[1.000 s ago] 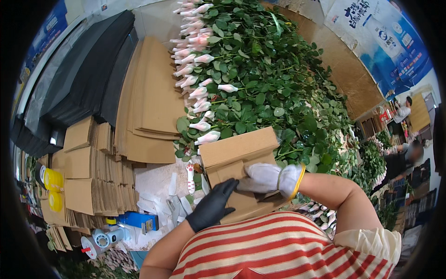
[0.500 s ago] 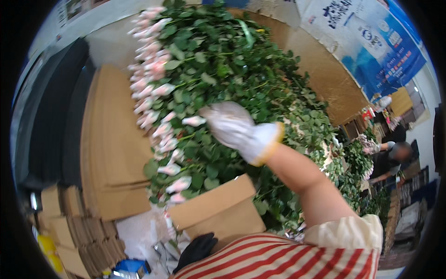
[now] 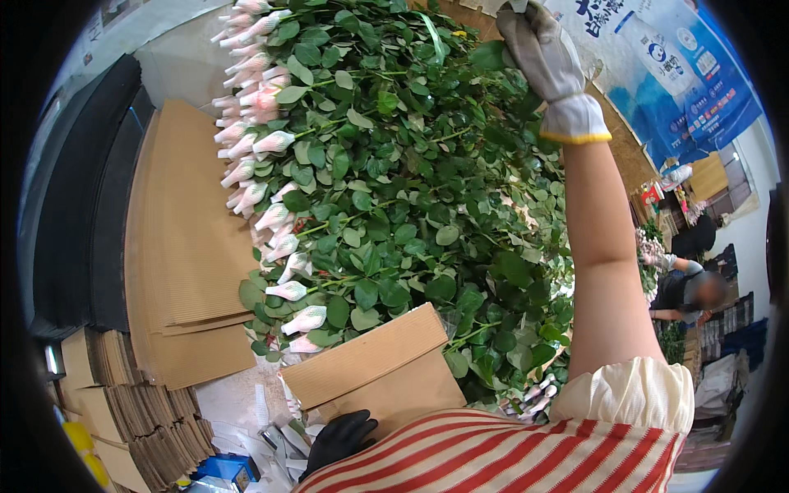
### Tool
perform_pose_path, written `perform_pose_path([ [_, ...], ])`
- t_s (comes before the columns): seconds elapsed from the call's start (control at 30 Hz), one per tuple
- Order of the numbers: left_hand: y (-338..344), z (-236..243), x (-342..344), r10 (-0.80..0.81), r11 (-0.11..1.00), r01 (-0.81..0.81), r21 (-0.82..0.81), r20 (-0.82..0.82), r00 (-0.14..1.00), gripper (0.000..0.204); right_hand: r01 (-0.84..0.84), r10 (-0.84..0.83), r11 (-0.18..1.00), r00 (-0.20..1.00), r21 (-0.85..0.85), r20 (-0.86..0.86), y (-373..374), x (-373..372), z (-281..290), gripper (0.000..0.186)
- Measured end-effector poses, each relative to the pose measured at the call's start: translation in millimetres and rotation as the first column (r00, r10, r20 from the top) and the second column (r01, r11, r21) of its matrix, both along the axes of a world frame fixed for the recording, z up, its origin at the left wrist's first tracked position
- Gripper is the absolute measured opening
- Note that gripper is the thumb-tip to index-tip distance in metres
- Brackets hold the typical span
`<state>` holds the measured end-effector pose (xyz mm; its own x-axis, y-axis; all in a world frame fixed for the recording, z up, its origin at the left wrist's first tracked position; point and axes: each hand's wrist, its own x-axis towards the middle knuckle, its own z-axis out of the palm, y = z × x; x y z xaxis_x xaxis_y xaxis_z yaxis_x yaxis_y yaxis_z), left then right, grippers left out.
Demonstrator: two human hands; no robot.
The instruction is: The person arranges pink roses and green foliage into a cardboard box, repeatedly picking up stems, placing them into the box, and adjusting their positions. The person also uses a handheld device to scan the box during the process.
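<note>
Here, right grip (image 3: 546, 64): table's (image 3: 233, 400) far right edge, beside roses (image 3: 386, 197); pinch unclear
Left grip (image 3: 339, 442): at carton (image 3: 394, 382), table's near edge; hold unclear
Poster (image 3: 699, 94): blue-white, printed characters

White-gloved right hand (image 3: 546, 57) at one o'clock, roses (image 3: 386, 189) at twelve, carton (image 3: 390, 374) at six, black-gloved left hand (image 3: 341, 440) at its seven o'clock, cardboard (image 3: 197, 230) at nine.

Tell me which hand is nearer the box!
Left. The left hand is at the lower left of the box; the right hand is far beyond, to the right.
</note>
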<state>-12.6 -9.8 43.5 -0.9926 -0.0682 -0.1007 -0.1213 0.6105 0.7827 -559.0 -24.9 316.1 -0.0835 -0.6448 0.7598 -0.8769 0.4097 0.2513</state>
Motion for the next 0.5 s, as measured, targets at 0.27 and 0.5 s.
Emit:
perform_pose_path([
  [0.27,0.6,-14.5,1.5,-0.032,0.989,0.02,-0.146,-0.085,0.996,0.038,-0.419,0.267,0.839,0.874,0.348,0.407,-91.3,172.8,-182.6,0.019],
  [0.5,2.0,-16.2,8.7,-0.071,0.997,0.065,-0.052,-0.118,0.99,0.038,-0.534,-0.137,0.459,0.747,0.71,0.65,-124.7,176.8,-245.8,0.028],
])
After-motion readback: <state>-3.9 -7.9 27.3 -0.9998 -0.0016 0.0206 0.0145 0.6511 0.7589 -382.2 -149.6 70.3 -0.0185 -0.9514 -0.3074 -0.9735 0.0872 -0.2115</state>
